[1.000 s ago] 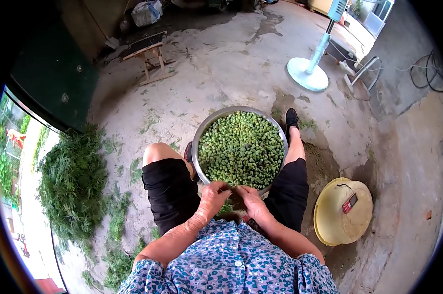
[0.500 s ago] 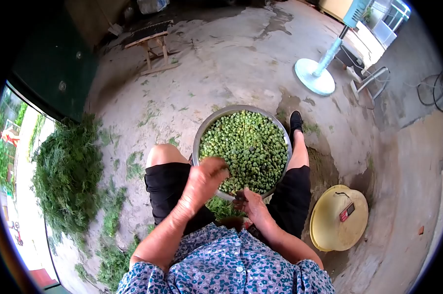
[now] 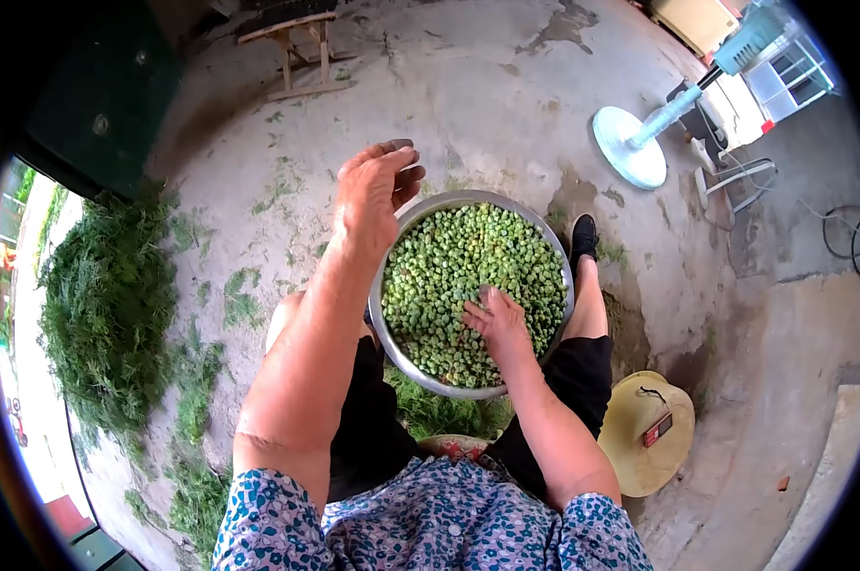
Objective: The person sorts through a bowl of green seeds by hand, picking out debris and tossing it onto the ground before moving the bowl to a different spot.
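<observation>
A round metal bowl (image 3: pixel 380 324) full of small green fruits (image 3: pixel 458 276) sits between the person's knees. My left hand (image 3: pixel 380 186) is raised past the bowl's far left rim, thumb and fingertips pressed close together; whatever they may hold is too small to make out. Low over the near right part of the fruits is my right hand (image 3: pixel 498 324), its fingers apart and touching or just above them, with nothing visible gripped.
Feathery green plants (image 3: pixel 106 295) are heaped on the floor at the left. A yellow lid-like object (image 3: pixel 653 457) carries a small red device (image 3: pixel 657 430) at the right. Farther off stand a fan base (image 3: pixel 630 147) and a wooden stool (image 3: pixel 306 57). Green sprigs lie below the bowl.
My left hand has gone from over the bowl's left part up and away past its far rim. My right hand has moved from the near rim to over the fruits. The view has shifted slightly.
</observation>
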A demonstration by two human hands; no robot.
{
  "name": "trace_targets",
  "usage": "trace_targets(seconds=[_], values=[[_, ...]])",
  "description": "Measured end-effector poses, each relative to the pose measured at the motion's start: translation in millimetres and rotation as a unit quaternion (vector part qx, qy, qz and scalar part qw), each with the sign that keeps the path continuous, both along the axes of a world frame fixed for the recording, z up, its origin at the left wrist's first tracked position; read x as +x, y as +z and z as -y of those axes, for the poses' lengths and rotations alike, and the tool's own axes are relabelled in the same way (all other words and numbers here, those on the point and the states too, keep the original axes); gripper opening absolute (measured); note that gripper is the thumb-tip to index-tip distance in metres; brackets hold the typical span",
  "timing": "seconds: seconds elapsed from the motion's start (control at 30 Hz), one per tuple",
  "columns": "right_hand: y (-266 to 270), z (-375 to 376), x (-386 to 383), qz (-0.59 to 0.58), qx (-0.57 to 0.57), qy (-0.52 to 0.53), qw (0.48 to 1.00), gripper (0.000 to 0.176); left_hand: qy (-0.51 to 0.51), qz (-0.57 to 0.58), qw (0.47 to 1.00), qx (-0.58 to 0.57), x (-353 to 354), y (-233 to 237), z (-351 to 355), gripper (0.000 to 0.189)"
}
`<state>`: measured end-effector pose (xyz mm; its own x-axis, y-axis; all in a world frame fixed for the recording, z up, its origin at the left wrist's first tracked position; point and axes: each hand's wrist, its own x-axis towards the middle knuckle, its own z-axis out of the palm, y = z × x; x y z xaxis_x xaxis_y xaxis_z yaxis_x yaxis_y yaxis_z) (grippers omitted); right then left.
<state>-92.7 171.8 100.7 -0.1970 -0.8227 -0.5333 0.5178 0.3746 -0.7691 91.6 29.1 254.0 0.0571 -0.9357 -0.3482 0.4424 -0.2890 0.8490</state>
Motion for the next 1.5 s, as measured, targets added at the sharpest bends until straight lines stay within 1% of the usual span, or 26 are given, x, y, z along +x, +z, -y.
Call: trace_targets(seconds=[0.03,0.13,0.17,0.2,0.27,0.3,0.37,0.47,0.6,0.63,0.73,0.87,0.9,0.93,0.97,1.0,1.03,1.13,1.17,1.27,1.3,1.33,1.4,1.43,1.5], values=[[3.1,6.6,0.8,-0.008,0.007,-0.021,1.000,0.038,-0.003,0.011,1.000,0.009,-2.5,-2.6,2.6,0.019],[1.0,13.2,-19.9,-0.093,0.017,0.024,0.995,0.036,-0.006,-0.017,0.999,0.047,-6.6,-6.2,10.3,0.019],[-5.3,12.9,-29.8,-0.155,0.027,0.018,0.987,0.028,-0.011,-0.025,0.999,0.034,-8.4,-4.6,12.0,0.019],[-1.5,15.7,-35.4,-0.241,0.068,0.010,0.968,0.022,-0.007,-0.024,1.000,0.019,-11.1,-0.8,12.7,0.019],[-26.8,17.2,-63.7,-0.353,0.087,0.023,0.931,0.018,0.000,-0.020,1.000,-0.010,-16.4,7.7,13.8,0.017],[-36.6,19.1,-74.6,-0.430,0.065,0.040,0.900,0.017,0.003,-0.010,1.000,-0.008,-17.4,8.8,14.8,0.017],[-50.5,27.0,-88.2,-0.570,0.018,0.075,0.818,0.016,0.005,-0.029,0.999,0.012,-16.8,4.4,17.7,0.017],[-50.9,43.2,-83.9,-0.647,-0.045,0.089,0.756,0.013,0.000,-0.031,0.999,0.022,-17.2,4.2,19.1,0.016],[-48.2,59.3,-67.3,-0.701,-0.034,0.162,0.694,0.016,-0.012,-0.033,0.999,0.020,-20.4,4.6,19.2,0.016],[-57.5,62.0,-70.6,-0.698,-0.086,0.177,0.688,0.018,-0.016,-0.034,0.999,0.019,-21.3,4.1,19.5,0.016],[-63.1,67.0,-67.4,-0.734,-0.095,0.231,0.631,0.016,-0.023,-0.041,0.999,0.020,-23.2,4.6,19.7,0.016],[-65.7,66.0,-67.6,-0.716,-0.068,0.186,0.670,0.012,-0.027,-0.039,0.999,0.020,-23.1,4.0,20.8,0.015],[-57.1,66.8,-67.9,-0.692,-0.050,0.174,0.699,0.012,-0.027,-0.040,0.999,0.017,-22.7,4.2,20.7,0.016],[-48.1,66.3,-67.2,-0.584,-0.007,0.144,0.799,0.012,-0.028,-0.041,0.999,0.015,-22.5,4.5,20.3,0.016],[-37.5,64.7,-67.1,-0.462,0.036,0.111,0.879,0.011,-0.029,-0.042,0.999,0.012,-23.1,5.1,19.4,0.016],[-29.6,61.7,-67.6,-0.330,0.079,0.074,0.938,0.011,-0.033,-0.038,0.999,0.011,-23.6,5.9,18.1,0.017],[-33.7,57.4,-71.5,-0.259,0.074,0.041,0.962,0.010,-0.038,-0.035,0.999,0.010,-23.8,6.7,17.2,0.017],[-21.3,46.1,-70.9,-0.127,0.026,-0.001,0.992,0.009,-0.076,-0.016,0.997,0.013,-24.1,9.5,13.1,0.017],[-14.5,42.7,-68.9,-0.118,0.002,-0.001,0.993,0.008,-0.093,-0.009,0.996,0.014,-24.9,11.0,11.6,0.017],[9.8,39.3,-59.8,-0.089,-0.024,-0.009,0.996,0.008,-0.187,0.101,0.974,-0.077,-27.4,12.4,2.5,0.018],[23.2,39.7,-53.9,-0.088,-0.023,-0.015,0.996,0.008,-0.233,0.191,0.946,-0.117,-28.6,7.2,2.0,0.019],[34.6,40.3,-51.0,-0.087,-0.042,-0.011,0.995,0.008,-0.252,0.232,0.921,-0.184,-31.9,0.1,-0.1,0.021],[54.4,39.4,-42.4,-0.080,-0.075,0.000,0.994,0.007,-0.296,0.338,0.855,-0.258,-38.2,-8.3,-7.6,0.024],[65.7,41.2,-37.6,-0.096,-0.092,0.002,0.991,0.008,-0.317,0.377,0.823,-0.283,-41.8,-10.4,-11.1,0.027],[89.0,44.1,-27.7,-0.109,-0.112,0.001,0.988,0.009,-0.355,0.403,0.795,-0.282,-48.8,-13.1,-19.4,0.028]])
